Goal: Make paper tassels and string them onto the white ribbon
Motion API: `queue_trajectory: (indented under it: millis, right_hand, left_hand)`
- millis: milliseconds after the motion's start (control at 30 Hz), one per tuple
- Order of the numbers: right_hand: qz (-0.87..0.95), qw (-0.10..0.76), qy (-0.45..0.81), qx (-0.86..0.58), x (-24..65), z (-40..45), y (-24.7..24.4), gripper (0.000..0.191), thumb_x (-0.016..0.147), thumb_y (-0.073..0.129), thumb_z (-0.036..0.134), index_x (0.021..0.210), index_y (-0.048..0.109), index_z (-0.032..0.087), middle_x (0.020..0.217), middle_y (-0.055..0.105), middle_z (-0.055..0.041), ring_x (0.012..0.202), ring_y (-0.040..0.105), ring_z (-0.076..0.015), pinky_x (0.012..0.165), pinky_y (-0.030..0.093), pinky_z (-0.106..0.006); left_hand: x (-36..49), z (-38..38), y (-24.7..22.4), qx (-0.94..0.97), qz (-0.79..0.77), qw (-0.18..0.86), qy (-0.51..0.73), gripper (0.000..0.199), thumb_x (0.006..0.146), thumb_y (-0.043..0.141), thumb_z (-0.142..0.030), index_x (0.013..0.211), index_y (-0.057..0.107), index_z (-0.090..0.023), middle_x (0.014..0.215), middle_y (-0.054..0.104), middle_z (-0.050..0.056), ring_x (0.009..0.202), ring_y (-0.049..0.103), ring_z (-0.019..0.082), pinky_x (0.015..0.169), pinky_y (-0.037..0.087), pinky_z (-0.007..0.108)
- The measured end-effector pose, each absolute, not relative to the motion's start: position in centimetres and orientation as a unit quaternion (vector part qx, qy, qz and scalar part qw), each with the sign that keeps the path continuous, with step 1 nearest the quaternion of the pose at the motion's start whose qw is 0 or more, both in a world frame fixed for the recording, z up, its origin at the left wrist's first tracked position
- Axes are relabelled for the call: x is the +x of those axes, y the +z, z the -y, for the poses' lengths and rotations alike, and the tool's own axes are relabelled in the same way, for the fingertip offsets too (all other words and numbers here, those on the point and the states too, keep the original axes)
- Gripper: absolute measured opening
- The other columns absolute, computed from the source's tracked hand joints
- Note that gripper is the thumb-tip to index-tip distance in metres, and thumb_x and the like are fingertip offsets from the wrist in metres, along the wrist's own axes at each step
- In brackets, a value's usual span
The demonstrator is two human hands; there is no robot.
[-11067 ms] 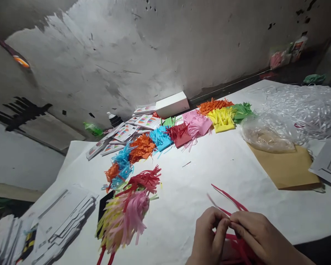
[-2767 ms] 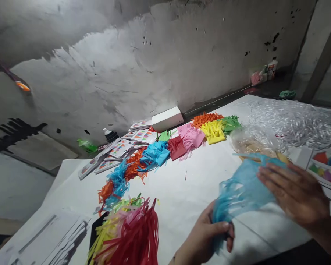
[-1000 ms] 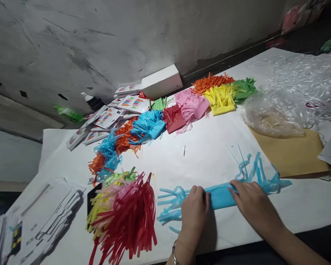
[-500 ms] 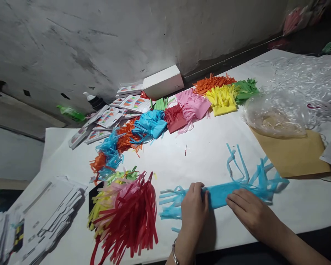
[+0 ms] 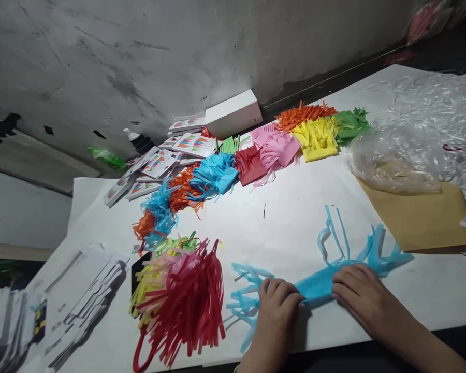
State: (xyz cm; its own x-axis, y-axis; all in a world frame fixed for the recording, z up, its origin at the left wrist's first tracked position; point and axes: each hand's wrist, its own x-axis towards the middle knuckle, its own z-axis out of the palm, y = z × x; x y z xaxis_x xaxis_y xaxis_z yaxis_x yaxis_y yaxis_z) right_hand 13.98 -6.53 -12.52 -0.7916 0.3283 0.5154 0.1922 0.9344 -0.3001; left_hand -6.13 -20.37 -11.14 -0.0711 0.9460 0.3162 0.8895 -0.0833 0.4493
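Observation:
A blue fringed tissue paper (image 5: 315, 285) lies across the front of the white-covered table, with its cut strips spread out at both ends. My left hand (image 5: 280, 305) has its fingers curled over the paper near the left fringe. Closer to the right fringe, the bent fingers of my right hand (image 5: 357, 292) press on the same paper. Between my hands the uncut middle shows as a narrow, folded band. Left of my left hand lies a bundle of red tassels (image 5: 190, 305), with pink tassels (image 5: 180, 264) and yellow tassels (image 5: 145, 285) beside it.
Folded fringed papers, such as yellow (image 5: 320, 150) and dark red (image 5: 249, 165) ones, form a curved row behind. Further back are printed packets (image 5: 159, 165) and a white box (image 5: 233, 114). Clear plastic (image 5: 396, 160) rests on a brown envelope (image 5: 423, 223) at right; white sheets (image 5: 81, 295) lie left.
The blue paper's middle band has become narrower and now slants more. My left hand has turned over its edge, and my right hand has shifted slightly right. The whole view has shifted a little.

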Motion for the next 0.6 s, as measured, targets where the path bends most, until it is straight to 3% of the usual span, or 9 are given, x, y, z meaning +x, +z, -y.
queue_trajectory:
  millis: [133, 333, 500, 600]
  right_hand:
    - [0.936, 0.287, 0.105, -0.176, 12.7, 5.9, -12.1, 0.026, 0.107, 0.041, 0.012, 0.089, 0.059, 0.018, 0.086, 0.063, -0.0051, 0.085, 0.058, -0.0224, 0.086, 0.037, -0.041]
    - [0.938, 0.269, 0.082, -0.204, 10.6, 5.2, -12.0, 0.034, 0.108, 0.041, 0.018, 0.078, 0.057, 0.019, 0.070, 0.055, -0.0023, 0.067, 0.047, -0.0214, 0.073, 0.031, -0.038]
    - [0.930, 0.284, 0.123, -0.197, 11.4, 5.4, -11.8, 0.027, 0.107, 0.044, 0.016, 0.083, 0.058, 0.019, 0.075, 0.058, -0.0018, 0.073, 0.052, -0.0206, 0.083, 0.034, -0.040]
    - [0.926, 0.294, 0.167, -0.170, 12.4, 5.7, -11.6, 0.019, 0.108, 0.046, 0.021, 0.095, 0.060, 0.019, 0.085, 0.063, -0.0027, 0.082, 0.057, -0.0203, 0.092, 0.034, -0.041]
  left_hand:
    - [-5.5, 20.6, -10.6, 0.607, -0.748, 0.052, 0.263, 0.023, 0.099, 0.044, -0.011, 0.088, 0.062, -0.021, 0.100, 0.065, 0.007, 0.093, 0.058, 0.024, 0.089, 0.041, 0.044]
    - [-4.9, 20.4, -11.9, 0.539, -0.805, 0.012, 0.246, 0.016, 0.094, 0.052, -0.013, 0.082, 0.058, -0.021, 0.097, 0.060, 0.007, 0.094, 0.057, 0.026, 0.092, 0.040, 0.047]
    - [-5.2, 20.5, -11.6, 0.543, -0.799, 0.032, 0.256, 0.014, 0.093, 0.054, -0.013, 0.082, 0.057, -0.021, 0.098, 0.060, 0.007, 0.095, 0.056, 0.026, 0.092, 0.039, 0.046]
    - [-5.5, 20.8, -11.4, 0.545, -0.789, 0.047, 0.279, 0.013, 0.096, 0.053, -0.016, 0.086, 0.059, -0.022, 0.099, 0.062, 0.007, 0.095, 0.056, 0.026, 0.091, 0.039, 0.045]
